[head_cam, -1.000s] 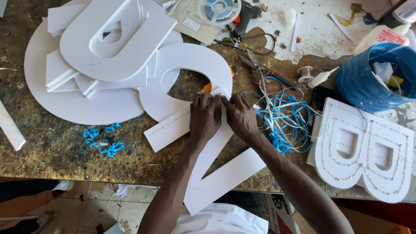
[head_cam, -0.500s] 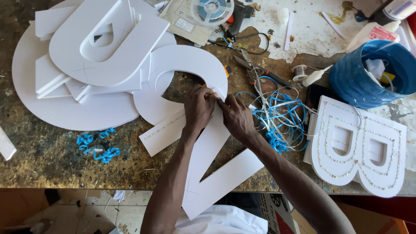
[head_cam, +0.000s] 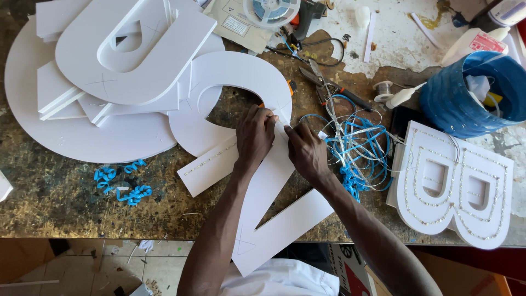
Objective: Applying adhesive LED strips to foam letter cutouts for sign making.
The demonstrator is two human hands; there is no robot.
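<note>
A large white foam numeral shape (head_cam: 241, 74) lies flat on the worn workbench (head_cam: 60, 197), its long stem running over the front edge. My left hand (head_cam: 255, 134) presses on its middle, fingers curled at its right edge. My right hand (head_cam: 307, 151) pinches something thin and pale at that same edge, close to the left fingertips; what it is I cannot tell. A narrow white strip (head_cam: 211, 164) with a dotted line lies just left of my left hand. An orange tool tip (head_cam: 262, 104) peeks out above my fingers.
Stacked white foam letters (head_cam: 131, 49) on a round white disc (head_cam: 71, 137) fill the left. A tangle of blue and white strips (head_cam: 356, 145) and pliers (head_cam: 323, 82) lie right of my hands. A studded white letter (head_cam: 455, 183), blue bucket (head_cam: 471, 96), tape reel (head_cam: 271, 10), blue curls (head_cam: 120, 183).
The view has drifted a little, so everything sits slightly lower and left. My hands stay together at the numeral's right edge, with only small finger movement.
</note>
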